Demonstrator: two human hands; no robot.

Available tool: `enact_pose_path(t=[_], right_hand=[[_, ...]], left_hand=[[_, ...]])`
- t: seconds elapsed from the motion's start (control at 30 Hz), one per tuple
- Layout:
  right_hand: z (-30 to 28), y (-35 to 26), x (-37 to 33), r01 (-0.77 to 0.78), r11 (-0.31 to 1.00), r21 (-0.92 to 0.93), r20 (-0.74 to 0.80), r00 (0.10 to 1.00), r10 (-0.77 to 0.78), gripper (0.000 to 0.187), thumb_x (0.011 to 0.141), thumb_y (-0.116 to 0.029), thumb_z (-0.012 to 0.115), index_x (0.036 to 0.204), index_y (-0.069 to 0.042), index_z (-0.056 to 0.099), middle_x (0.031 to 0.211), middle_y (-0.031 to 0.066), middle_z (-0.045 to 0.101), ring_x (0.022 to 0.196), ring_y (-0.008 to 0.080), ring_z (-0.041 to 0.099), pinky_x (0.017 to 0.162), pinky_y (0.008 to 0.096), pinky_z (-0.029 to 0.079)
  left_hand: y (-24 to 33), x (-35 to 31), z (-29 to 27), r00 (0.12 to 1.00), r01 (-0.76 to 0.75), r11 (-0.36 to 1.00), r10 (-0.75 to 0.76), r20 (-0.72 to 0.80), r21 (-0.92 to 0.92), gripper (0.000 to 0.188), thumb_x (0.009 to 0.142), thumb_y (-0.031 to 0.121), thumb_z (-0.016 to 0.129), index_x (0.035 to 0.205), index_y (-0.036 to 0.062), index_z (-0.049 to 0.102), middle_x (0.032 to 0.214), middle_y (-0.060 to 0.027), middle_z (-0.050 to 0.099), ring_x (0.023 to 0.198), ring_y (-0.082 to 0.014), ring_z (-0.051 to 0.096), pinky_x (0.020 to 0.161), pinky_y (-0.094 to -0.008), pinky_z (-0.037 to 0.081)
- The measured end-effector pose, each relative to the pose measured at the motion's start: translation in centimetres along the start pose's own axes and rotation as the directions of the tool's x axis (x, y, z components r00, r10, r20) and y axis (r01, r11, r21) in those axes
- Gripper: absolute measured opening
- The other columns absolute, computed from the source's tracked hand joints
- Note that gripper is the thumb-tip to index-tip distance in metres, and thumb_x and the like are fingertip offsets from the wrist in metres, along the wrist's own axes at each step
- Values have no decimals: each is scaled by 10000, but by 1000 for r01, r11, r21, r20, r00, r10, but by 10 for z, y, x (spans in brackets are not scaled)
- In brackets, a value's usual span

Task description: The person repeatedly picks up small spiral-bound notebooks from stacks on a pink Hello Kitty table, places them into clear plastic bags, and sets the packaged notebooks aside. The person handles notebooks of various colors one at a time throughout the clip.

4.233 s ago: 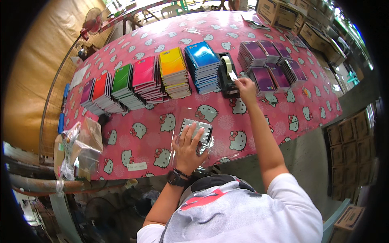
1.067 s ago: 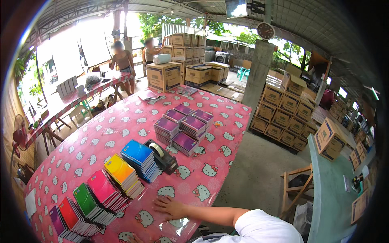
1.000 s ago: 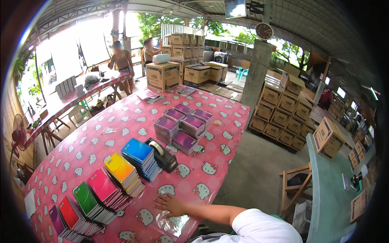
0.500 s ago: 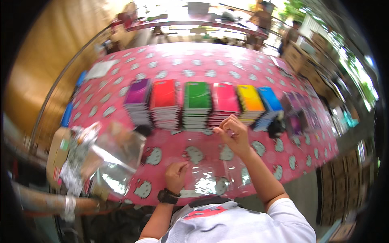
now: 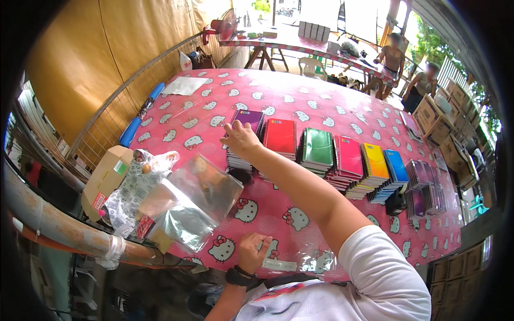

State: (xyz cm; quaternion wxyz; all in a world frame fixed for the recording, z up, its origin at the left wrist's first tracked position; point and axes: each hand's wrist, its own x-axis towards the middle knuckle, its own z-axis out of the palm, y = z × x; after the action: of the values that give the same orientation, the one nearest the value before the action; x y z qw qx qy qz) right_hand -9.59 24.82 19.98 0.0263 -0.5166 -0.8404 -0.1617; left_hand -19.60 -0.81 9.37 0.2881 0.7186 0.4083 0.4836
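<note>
Here, notebooks (purple) [image 5: 249,115] beneath right hand [image 5: 243,140].

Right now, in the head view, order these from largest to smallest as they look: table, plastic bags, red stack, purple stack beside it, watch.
1. Table
2. Plastic bags
3. Red stack and purple stack: unsure, since the right hand partly hides the latter
4. Watch

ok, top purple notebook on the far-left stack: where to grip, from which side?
Likely pinch the purple notebook by its left edge, coming from the left. It lies flat atop the row's end stack, with the red stack close on its right. The right hand is over its near part.
</note>
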Motion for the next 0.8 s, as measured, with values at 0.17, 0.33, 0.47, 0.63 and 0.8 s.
enact_pose_path(t=[0.17, 0.33, 0.47, 0.63, 0.8], right_hand=[[-20, 2, 14, -47, 978, 204, 72, 997, 32, 371, 850, -257, 566, 1218, -218, 557, 1209, 117, 487, 1108, 331, 498, 826, 438, 512], [26, 37, 23, -82, 991, 109, -36, 996, 86, 370, 869, -193, 530, 1237, -232, 538, 1215, 140, 491, 1078, 322, 526, 791, 419, 530], [-4, 4, 16, -67, 991, 113, 64, 996, 61, 264, 892, -238, 507, 1121, -225, 639, 1180, 118, 495, 1101, 297, 496, 805, 393, 497], [-24, 7, 16, -87, 978, 191, 39, 996, 81, 277, 845, -175, 567, 1111, -139, 638, 1142, 146, 523, 1041, 321, 555, 818, 373, 521], [-35, 21, -4, -25, 905, 425, -227, 965, 134, 308, 751, -83, 615, 1057, -84, 582, 1058, 163, 550, 976, 337, 577, 794, 399, 514]], left_hand=[[0, 12, -23, 993, 97, 992, -102, -62, -79, 170, 853, 198, 637, 810, 35, 627, 771, -106, 610, 735, -273, 593, 688, -350, 461], [19, 49, -29, 991, -98, 989, 87, -104, -106, 131, 860, 146, 624, 904, 23, 622, 881, -105, 616, 812, -226, 598, 724, -320, 470], [21, 57, -45, 987, -63, 988, 40, -156, -145, 155, 887, 155, 596, 936, 10, 623, 928, -89, 595, 853, -172, 565, 771, -283, 444], [22, 57, -50, 987, -69, 987, 47, -151, -146, 137, 836, 100, 628, 943, 14, 619, 965, -127, 613, 890, -227, 583, 771, -316, 470], [44, 80, -81, 926, -264, 941, 309, -219, 211, 367, 828, 186, 656, 1133, 17, 542, 1183, -166, 545, 1126, -300, 495, 979, -433, 358]])
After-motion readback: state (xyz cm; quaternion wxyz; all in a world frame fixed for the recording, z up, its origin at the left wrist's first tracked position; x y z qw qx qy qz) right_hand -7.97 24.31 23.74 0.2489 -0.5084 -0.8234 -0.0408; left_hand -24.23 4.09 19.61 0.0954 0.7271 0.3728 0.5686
